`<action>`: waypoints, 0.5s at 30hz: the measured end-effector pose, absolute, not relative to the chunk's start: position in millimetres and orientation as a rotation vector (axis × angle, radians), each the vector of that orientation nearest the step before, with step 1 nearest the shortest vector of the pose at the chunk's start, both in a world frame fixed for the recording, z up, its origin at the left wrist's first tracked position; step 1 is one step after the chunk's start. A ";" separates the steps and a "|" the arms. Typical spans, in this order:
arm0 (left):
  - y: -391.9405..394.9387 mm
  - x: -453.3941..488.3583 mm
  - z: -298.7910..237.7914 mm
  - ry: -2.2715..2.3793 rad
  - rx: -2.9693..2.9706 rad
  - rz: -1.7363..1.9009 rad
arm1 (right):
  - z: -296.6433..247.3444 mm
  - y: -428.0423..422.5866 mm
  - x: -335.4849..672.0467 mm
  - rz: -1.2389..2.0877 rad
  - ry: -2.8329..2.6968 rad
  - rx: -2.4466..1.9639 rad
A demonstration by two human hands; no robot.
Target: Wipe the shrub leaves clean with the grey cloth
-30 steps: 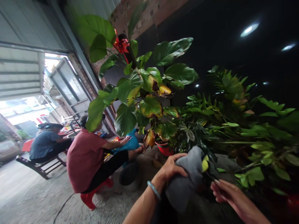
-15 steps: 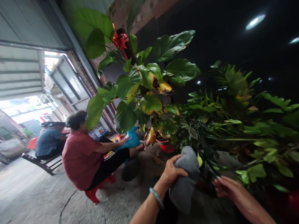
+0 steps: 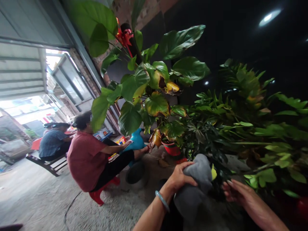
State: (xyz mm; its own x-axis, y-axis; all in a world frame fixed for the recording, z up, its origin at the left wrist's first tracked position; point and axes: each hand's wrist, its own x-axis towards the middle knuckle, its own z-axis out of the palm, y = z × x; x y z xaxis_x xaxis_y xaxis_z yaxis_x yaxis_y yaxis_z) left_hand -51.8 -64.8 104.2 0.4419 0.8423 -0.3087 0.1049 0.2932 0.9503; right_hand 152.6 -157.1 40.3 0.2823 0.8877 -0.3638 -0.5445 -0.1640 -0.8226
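Note:
A grey cloth point(image 3: 201, 171) is bunched in my left hand point(image 3: 181, 178), its lower part hanging down. My left fingers are closed round it, and a pale bangle circles that wrist. To the right, my right hand point(image 3: 237, 189) has its thumb and fingers pinched at the edge of the dark foliage, on what looks like a narrow dark leaf point(image 3: 220, 175); the fingertips are partly in shadow. Between the two hands a small yellow-green leaf point(image 3: 213, 172) sticks out beside the cloth.
A tall plant point(image 3: 157, 104) with broad, partly browned leaves stands in a red pot point(image 3: 172, 149). More greenery point(image 3: 271, 134) fills the right side. At left, a person in a red shirt point(image 3: 84, 160) sits on a red stool point(image 3: 97, 197) near a dark bucket point(image 3: 136, 175). Another person point(image 3: 54, 141) sits behind.
The view has shifted slightly. My left hand and the cloth have moved a little right and closer to the foliage. My right hand stays pinched, also slightly further right.

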 end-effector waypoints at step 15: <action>-65.3 -47.1 110.0 0.940 1.166 0.630 | 43.5 -157.3 148.8 1.339 -0.382 -1.160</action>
